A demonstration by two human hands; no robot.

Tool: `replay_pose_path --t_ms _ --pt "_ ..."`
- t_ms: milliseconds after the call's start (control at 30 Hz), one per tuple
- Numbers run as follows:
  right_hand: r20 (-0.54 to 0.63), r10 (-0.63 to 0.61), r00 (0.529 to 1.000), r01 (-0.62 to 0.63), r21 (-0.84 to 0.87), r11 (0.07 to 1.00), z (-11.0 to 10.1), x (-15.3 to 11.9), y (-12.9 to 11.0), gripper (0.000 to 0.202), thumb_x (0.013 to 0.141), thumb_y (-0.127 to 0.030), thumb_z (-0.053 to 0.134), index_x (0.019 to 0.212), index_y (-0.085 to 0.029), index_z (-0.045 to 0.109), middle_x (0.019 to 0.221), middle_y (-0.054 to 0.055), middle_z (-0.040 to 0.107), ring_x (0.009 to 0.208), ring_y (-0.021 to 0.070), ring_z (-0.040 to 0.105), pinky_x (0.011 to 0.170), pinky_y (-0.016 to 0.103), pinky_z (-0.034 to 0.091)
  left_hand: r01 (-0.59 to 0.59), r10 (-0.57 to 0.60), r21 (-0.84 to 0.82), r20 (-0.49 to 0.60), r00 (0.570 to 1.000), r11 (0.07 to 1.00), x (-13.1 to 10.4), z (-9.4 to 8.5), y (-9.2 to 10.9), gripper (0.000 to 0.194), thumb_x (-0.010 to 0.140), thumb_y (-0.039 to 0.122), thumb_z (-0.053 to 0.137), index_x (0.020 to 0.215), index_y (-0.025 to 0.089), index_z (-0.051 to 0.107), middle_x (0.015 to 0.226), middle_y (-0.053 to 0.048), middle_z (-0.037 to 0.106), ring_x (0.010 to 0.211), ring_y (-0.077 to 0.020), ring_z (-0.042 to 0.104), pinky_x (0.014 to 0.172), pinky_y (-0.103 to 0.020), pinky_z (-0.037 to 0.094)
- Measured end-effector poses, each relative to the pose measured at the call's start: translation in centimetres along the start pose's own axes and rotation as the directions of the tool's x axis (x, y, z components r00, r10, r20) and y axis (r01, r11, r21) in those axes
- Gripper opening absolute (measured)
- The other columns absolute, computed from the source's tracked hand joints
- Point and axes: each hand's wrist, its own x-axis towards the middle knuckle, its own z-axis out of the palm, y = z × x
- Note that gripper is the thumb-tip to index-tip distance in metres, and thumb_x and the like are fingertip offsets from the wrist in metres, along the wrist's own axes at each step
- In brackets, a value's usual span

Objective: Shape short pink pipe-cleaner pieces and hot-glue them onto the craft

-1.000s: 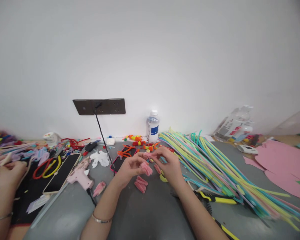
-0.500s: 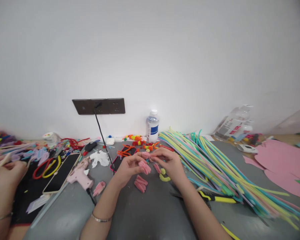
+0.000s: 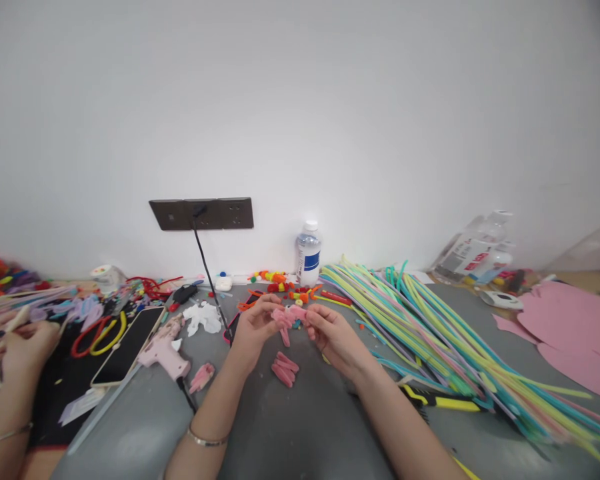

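Between my two hands is a pink piece of bent pipe cleaner (image 3: 284, 316), held above the grey table. My left hand (image 3: 254, 330) pinches its left side with thumb and fingers. On its right end, the thumb and fingertips of my right hand (image 3: 333, 335) close in a pinch. A folded pink pipe-cleaner piece (image 3: 285, 369) lies on the table just below my hands. Another pink pipe-cleaner piece (image 3: 202, 378) rests left of my left forearm, beside a pink glue gun (image 3: 165, 357). My right hand partly hides a small yellow piece.
A large bundle of coloured pipe cleaners (image 3: 430, 333) spreads to the right, with yellow-handled pliers (image 3: 450, 403) by it. A bottle (image 3: 309, 255) stands against the wall. A black cord (image 3: 207, 267) runs down from the socket. At left, another person's hands (image 3: 27, 350) work near scissors (image 3: 103, 335).
My right hand has shifted left and lower, closer to my left hand. The pink pieces at my fingertips now sit together between both hands.
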Motion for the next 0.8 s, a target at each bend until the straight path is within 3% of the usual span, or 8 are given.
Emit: replay_pose_path --t_ms 233,800 --pt "0.042 0.060 0.997 -0.060 -0.002 0.998 0.89 -0.37 0.15 0.040 0.051 -0.045 0.094 0.060 -0.018 0.066 0.052 -0.005 0.057 0.045 0.0069 0.043 0.046 0.020 0.036 -0.039 0.037 0.065 0.032 0.999 0.997 0.05 -0.07 0.02 0.020 0.060 0.025 0.091 0.075 0.020 0.079 0.097 -0.006 0.057 0.098 -0.0216 0.055 0.083 -0.030 0.046" --pt "0.040 0.025 0.999 -0.021 -0.089 0.996 0.95 -0.36 0.29 0.041 0.054 -0.042 0.094 0.060 -0.017 0.062 0.056 -0.005 0.061 0.047 0.0073 0.049 0.050 0.022 0.038 -0.125 0.113 0.157 0.083 0.990 0.980 0.08 -0.26 0.21 0.018 0.062 0.030 0.091 0.075 0.022 0.081 0.095 -0.006 0.059 0.098 -0.0224 0.056 0.092 -0.034 0.043"
